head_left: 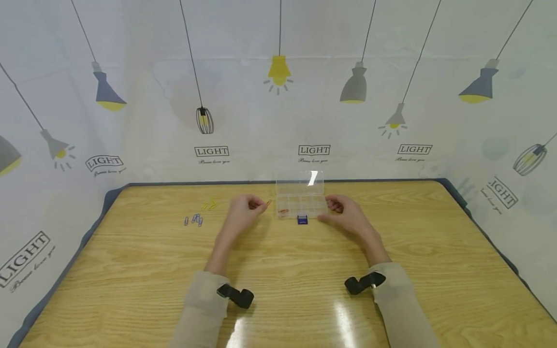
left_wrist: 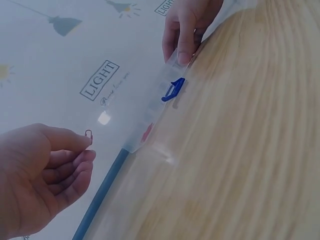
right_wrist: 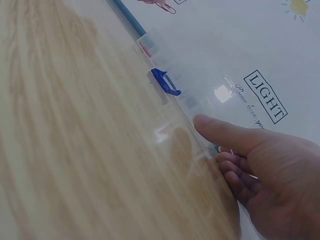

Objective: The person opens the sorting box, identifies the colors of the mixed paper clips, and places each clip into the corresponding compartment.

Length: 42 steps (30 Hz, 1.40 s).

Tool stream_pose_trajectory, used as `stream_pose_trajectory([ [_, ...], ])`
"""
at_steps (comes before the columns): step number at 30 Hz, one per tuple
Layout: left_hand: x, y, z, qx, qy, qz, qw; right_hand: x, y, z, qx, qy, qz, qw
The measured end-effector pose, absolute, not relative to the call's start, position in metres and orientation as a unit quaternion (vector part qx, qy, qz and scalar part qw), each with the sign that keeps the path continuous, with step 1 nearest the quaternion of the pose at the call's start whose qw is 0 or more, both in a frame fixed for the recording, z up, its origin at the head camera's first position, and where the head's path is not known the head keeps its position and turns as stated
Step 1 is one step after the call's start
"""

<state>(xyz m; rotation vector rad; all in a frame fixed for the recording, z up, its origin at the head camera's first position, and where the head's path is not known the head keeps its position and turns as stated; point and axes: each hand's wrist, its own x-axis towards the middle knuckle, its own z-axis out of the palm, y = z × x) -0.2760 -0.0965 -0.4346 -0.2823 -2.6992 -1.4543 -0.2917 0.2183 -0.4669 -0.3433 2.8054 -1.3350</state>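
Observation:
My left hand (head_left: 246, 212) pinches a red paper clip (head_left: 269, 203) between thumb and fingertips, just left of a clear plastic compartment box (head_left: 308, 210). The same paper clip (left_wrist: 88, 136) stands up from the fingertips in the left wrist view. The box sits on the table with its transparent lid (head_left: 299, 183) raised at the back and a blue latch (head_left: 302, 220) hanging at the front. Red paper clips (head_left: 284, 211) lie in its front left compartment. My right hand (head_left: 346, 212) grips the box's right end, thumb at the front corner and fingers along the side.
Yellow paper clips (head_left: 209, 205) and several blue-purple paper clips (head_left: 196, 220) lie on the wooden table (head_left: 296, 270) to the left of my left hand. A white cloth (head_left: 243, 96) printed with lamps hangs behind the table's back edge and along both sides.

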Motion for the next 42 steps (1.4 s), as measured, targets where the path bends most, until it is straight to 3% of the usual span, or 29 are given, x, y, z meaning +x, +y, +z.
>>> stream_pose_trajectory([
  [19,-0.281,-0.059,-0.438,-0.070,-0.870,-0.486,0.045,-0.292,0.217,-0.465,-0.108,0.894,-0.436,0.014],
  [42,-0.276,-0.056,-0.440,-0.085,-0.863,-0.498,0.014,-0.291,0.218,-0.466,-0.104,0.896,-0.432,0.016],
])
